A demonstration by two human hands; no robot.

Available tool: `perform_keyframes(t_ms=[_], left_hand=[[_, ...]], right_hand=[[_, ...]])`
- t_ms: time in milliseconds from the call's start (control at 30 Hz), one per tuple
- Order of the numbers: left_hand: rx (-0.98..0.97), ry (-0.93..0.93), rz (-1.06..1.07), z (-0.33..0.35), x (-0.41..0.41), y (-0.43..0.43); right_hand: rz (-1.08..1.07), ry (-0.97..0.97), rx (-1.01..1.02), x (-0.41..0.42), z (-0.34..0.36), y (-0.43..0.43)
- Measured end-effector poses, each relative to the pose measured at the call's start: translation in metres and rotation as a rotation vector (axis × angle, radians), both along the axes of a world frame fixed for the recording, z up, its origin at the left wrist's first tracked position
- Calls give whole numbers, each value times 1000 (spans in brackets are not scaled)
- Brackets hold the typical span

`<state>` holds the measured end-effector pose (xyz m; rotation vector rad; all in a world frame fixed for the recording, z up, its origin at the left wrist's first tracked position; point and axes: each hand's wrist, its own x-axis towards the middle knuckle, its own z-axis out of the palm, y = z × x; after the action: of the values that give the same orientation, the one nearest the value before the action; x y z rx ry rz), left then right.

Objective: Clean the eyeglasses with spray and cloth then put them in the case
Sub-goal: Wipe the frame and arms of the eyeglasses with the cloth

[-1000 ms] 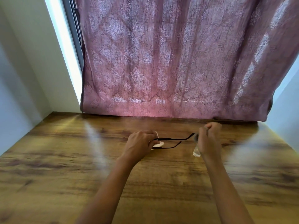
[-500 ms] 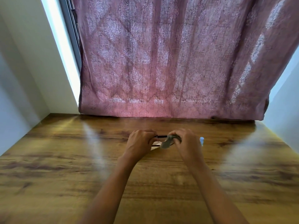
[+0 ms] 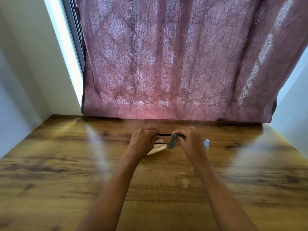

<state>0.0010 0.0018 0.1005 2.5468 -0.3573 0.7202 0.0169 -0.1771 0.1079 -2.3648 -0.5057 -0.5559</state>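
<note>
The one pair of eyeglasses (image 3: pixel 164 135) with thin black arms is held up between the two hands, above the brown wood surface (image 3: pixel 66 172). The left hand (image 3: pixel 143 141) has its fingers curled tight on one end. The right hand (image 3: pixel 190 140) pinches one gray cloth (image 3: pixel 172 142) on the other end; a second ago it held the spray bottle (image 3: pixel 207 143) instead. That one bottle now stands just right of the right fingers. One pale thing (image 3: pixel 157 150), maybe the case, lies under the left fingers.
</note>
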Motion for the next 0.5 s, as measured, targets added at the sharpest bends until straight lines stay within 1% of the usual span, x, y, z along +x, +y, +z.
perform_keyframes(t_ms=[100,200,367,500], left_hand=[[-25,-22,12,-1,-1,5],[-29,-21,-3,1,0,2],[-17,-18,-70,-3,-3,-7],[-64,-23,-61,-8,-3,0]], right_hand=[[-65,12,-3,8,-2,-19],[-89,-12,21,0,-1,-11],[42,-56,15,-20,-11,13],[-53,1,14,-1,-16,-22]])
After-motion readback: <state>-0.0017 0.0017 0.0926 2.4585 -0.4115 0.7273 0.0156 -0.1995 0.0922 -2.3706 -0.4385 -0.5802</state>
